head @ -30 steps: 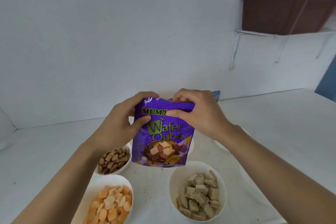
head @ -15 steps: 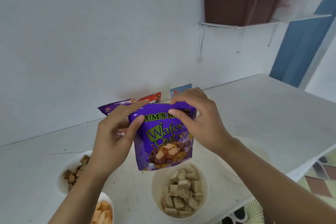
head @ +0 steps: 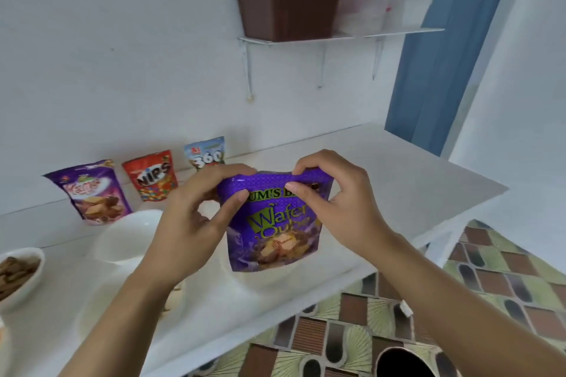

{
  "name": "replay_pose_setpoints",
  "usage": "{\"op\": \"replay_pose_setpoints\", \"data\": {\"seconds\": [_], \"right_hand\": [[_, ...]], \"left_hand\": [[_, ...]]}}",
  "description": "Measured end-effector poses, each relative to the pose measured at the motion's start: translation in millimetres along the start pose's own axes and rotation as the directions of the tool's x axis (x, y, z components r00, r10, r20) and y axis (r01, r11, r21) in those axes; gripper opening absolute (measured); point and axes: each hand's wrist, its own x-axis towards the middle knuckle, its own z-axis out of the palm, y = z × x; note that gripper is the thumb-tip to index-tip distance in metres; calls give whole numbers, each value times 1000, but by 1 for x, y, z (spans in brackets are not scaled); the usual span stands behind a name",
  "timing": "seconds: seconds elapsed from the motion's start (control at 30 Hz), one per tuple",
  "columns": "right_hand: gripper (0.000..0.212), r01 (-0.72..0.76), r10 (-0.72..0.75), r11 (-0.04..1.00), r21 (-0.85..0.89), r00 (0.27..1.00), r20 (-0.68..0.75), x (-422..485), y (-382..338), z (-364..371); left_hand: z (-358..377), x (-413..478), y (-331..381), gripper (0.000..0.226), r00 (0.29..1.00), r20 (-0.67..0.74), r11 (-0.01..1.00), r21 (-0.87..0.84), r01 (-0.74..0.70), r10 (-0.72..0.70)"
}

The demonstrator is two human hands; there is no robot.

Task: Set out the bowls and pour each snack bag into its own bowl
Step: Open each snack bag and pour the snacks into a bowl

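Both hands, left hand [head: 196, 217] and right hand [head: 333, 208], pinch the top edge of the purple wafer bag [head: 272, 223], held upright in the air above the white counter [head: 382, 180], near an empty bowl [head: 128, 236].

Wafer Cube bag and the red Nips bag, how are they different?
The Wafer Cube bag is purple; the Nips bag is red. The Wafer Cube bag hangs in the air, its top pinched by the left hand and right hand; the Nips bag stands untouched on the counter. Both are upright snack pouches.
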Motion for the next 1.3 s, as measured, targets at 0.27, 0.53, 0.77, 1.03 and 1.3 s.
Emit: {"op": "replay_pose_setpoints", "data": {"seconds": [0.27,0.53,0.77,1.03,1.3], "right_hand": [[13,-45,41,979,-200,999,-22,-53,52,-119],[14,-192,242,889,-416,968,70,-137,111,-202],[16,-314,424,824,-472,894,145,-200,178,-254],[16,-395,529,815,-423,806,267,-269,269,-277],[11,-519,636,768,-374,682,360,-361,354,-266]], "left_hand": [[134,13,43,14,992,107,991,-110,73,-61],[261,-3,41,16,927,354,973,-138,187,-128],[367,-23,30,19,848,472,958,-24,287,-242],[469,-62,9,15,826,430,929,220,297,-366],[555,-141,-57,22,776,413,878,276,392,-476]]}}
